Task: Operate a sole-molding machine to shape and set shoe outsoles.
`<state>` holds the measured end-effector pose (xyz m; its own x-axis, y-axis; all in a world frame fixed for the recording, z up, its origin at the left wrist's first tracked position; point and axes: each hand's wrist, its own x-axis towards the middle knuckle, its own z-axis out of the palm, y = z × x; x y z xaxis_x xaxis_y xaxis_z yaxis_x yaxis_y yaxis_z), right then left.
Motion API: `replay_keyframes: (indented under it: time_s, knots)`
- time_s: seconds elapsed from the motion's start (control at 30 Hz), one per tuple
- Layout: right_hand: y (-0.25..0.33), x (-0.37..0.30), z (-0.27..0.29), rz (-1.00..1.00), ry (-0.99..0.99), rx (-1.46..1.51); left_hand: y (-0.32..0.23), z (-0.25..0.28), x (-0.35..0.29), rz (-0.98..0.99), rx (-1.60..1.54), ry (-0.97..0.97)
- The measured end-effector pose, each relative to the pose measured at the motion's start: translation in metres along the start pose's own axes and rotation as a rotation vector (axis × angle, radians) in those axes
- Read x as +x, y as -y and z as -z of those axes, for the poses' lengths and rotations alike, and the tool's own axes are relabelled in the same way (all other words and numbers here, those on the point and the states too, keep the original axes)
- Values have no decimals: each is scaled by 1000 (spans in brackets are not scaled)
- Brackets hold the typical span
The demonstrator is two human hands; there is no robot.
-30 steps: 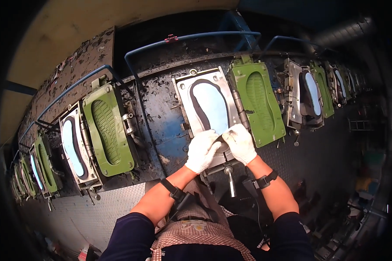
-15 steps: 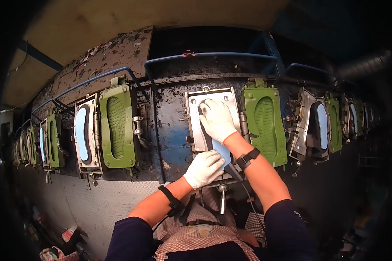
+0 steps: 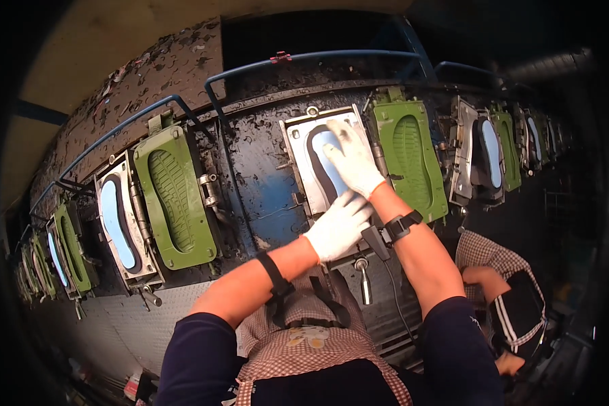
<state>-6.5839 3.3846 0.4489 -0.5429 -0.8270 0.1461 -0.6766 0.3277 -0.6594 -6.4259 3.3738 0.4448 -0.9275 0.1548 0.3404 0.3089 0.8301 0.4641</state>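
Fingers (image 3: 346, 137) of the gloved right hand (image 3: 356, 167) lay spread, apparently gripping nothing, over the blue sole-shaped sheet (image 3: 322, 140) at upper centre. The left hand (image 3: 338, 229), just below, had extended fingers; whether they pinched anything was hidden. Dark material (image 3: 321, 170) edged the sheet inside a silvery mould (image 3: 298, 142); right of it, a green mould half (image 3: 413, 161) lay open. Uneven hand pressure could, it seemed, skew the sheet.

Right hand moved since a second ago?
Yes: the right hand has gone up along the silver mold plate, from its near end to its far half.
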Motion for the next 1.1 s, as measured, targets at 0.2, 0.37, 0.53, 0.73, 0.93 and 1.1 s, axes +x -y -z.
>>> replay_keyframes:
  time_s: [0.2, 0.37, 0.53, 0.73, 0.93, 1.1]
  knots:
    - [37, -226, 74, -820, -73, 243, 39, 25, -4, -6, -223, 362]
    - [35, -253, 53, -1458, 667, 1112, 26, 19, 12, -75, -110, 458]
    - [5, -179, 74, -358, 1624, -217, 22, 21, 12, -41, -79, 422]
    - [4, -211, 105, -58, 866, -33, 4, 19, 8, 181, -116, 263]
    - [-16, -145, 80, -213, 380, 220, -66, -23, -33, 621, 44, -122]
    - [-28, -131, 57, -90, 355, 123, -68, -31, -24, 672, 104, -320]
